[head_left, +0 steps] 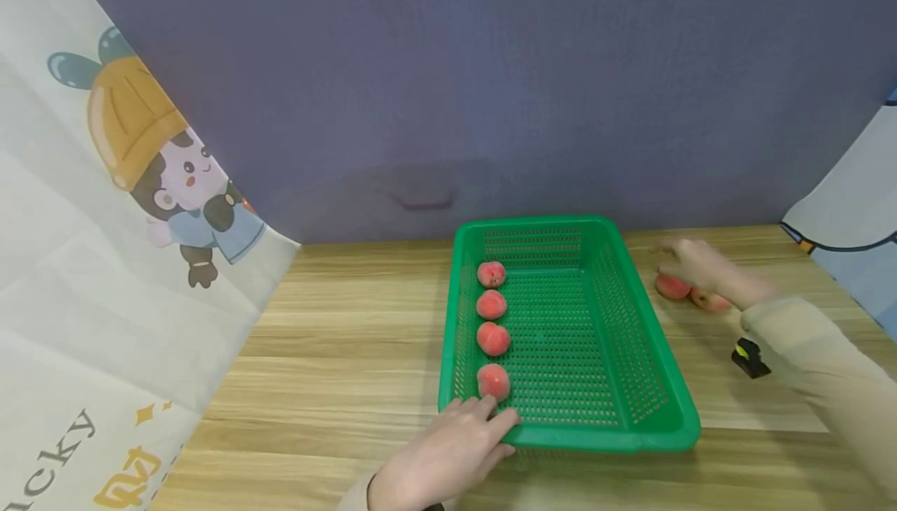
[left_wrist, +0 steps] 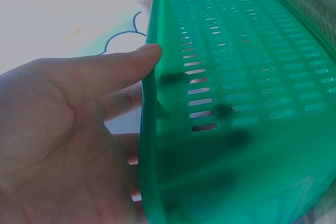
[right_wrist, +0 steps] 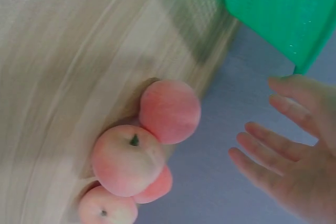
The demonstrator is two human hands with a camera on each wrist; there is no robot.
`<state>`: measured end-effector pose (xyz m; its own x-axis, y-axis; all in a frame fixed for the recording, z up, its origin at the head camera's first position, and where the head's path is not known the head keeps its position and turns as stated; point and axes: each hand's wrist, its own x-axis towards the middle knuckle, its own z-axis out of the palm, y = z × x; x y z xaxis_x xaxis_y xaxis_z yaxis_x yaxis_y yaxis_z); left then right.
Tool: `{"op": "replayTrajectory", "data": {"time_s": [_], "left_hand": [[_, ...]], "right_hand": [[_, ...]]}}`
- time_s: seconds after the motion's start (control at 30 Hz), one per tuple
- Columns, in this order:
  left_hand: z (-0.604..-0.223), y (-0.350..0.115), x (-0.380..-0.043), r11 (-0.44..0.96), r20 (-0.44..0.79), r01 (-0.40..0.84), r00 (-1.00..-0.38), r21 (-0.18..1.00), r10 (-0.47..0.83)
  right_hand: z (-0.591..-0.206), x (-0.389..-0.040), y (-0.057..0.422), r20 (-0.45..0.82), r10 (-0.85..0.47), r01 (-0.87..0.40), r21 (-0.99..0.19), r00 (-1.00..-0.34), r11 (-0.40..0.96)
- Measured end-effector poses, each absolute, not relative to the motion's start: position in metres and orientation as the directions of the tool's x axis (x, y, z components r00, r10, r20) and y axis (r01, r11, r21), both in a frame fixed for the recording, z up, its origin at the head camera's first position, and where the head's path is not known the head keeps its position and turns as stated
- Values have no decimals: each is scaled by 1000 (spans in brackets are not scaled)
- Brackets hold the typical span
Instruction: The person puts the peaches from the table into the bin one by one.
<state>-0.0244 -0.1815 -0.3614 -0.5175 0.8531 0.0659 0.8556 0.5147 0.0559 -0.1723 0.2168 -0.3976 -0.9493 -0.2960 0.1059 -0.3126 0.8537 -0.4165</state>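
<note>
Peaches [head_left: 494, 339] in a row inside basket [head_left: 624, 324], more on table [head_left: 336, 324] beside right hand [head_left: 701, 268], spread and empty. Pinching rim [head_left: 603, 441] with left hand [head_left: 448, 447]: hold steady; probably best lifted singly, gently.

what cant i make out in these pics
Head: fingers of the right grip, blurred.
Head: what the black object near the sleeve is, too small to tell.
Head: start of the lettering, cut off by the left edge.
Left wrist: fingertips of the left grip, hidden behind the basket.
Right wrist: lowest peach, cut off by the bottom edge; rear peach, partly hidden by the big peach.
</note>
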Motion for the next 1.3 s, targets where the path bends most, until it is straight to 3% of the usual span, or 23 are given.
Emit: {"op": "replayTrajectory", "data": {"time_s": [0.3, 0.47, 0.77, 1.13, 1.3], "left_hand": [[-360, -181, -24, 517, 61, 854, -520, 61, 852], [-359, -181, -23, 518, 55, 853, -522, 68, 851], [-360, -180, -23, 520, 58, 851, -524, 72, 850], [-360, -180, -23, 518, 59, 852, -522, 75, 851], [-360, -180, -23, 519, 58, 851, -524, 78, 850]], "right_hand": [[-409, -169, 222, -61, -252, -180, -541, -966, 821], [-414, -171, 224, -76, -245, -170, -524, -967, 834], [-425, -175, 228, 4, -301, -277, -404, -954, 872], [-439, -178, 231, 100, -325, -339, -353, -940, 872], [-444, -179, 231, 85, -311, -319, -370, -947, 872]]}}
